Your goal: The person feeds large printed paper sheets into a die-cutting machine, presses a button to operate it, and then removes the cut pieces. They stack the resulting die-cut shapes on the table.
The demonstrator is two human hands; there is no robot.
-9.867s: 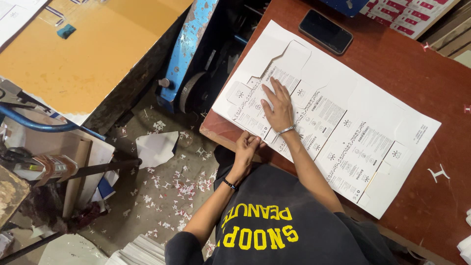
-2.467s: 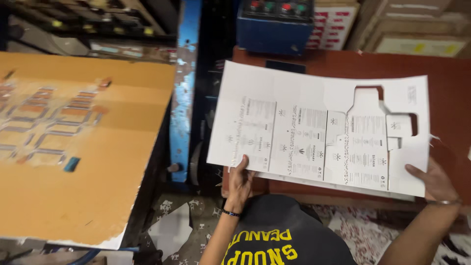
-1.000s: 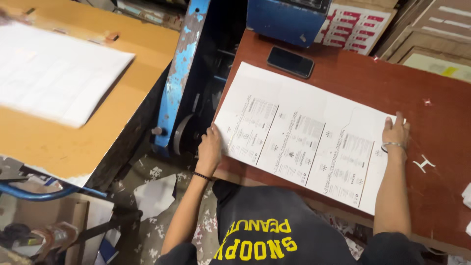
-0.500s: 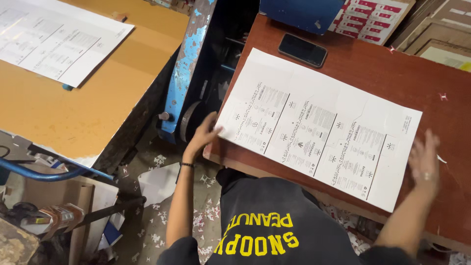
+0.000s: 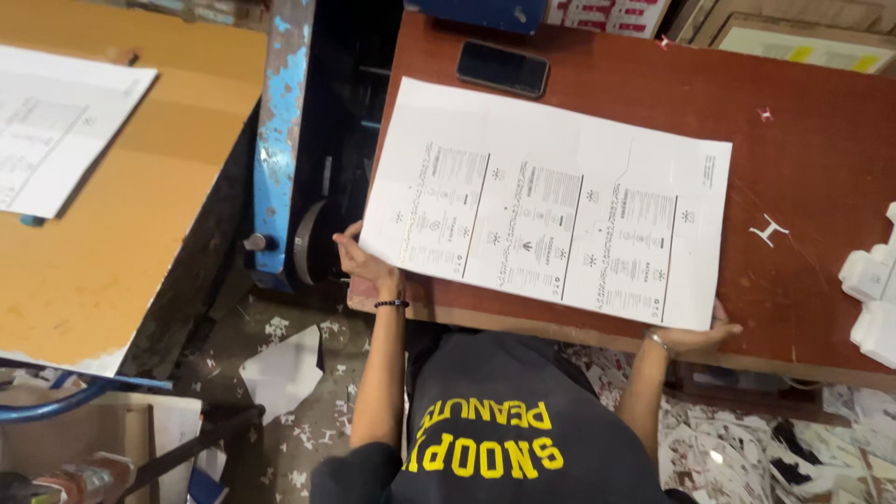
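A large white printed sheet (image 5: 551,201) lies flat on the red-brown table (image 5: 803,140), its near edge reaching the table's front. My left hand (image 5: 366,268) grips the sheet's near-left corner at the table's corner, a dark band on the wrist. My right hand (image 5: 702,334) holds the near-right corner from underneath, with the fingers poking out past the paper's edge. A dark shirt with yellow lettering fills the bottom of the view between my arms.
A black phone (image 5: 502,67) lies beyond the sheet. White die-cut pieces (image 5: 873,299) sit at the table's right edge, with a small white scrap (image 5: 767,230) nearby. To the left are a blue machine frame (image 5: 280,140) and an orange board (image 5: 140,215) carrying another white sheet (image 5: 56,140). Paper scraps (image 5: 289,373) litter the floor.
The sheet has settled squarer on the table. My right hand has dropped from beside the sheet's right edge to its near-right corner, and my left hand has closed on the near-left corner.
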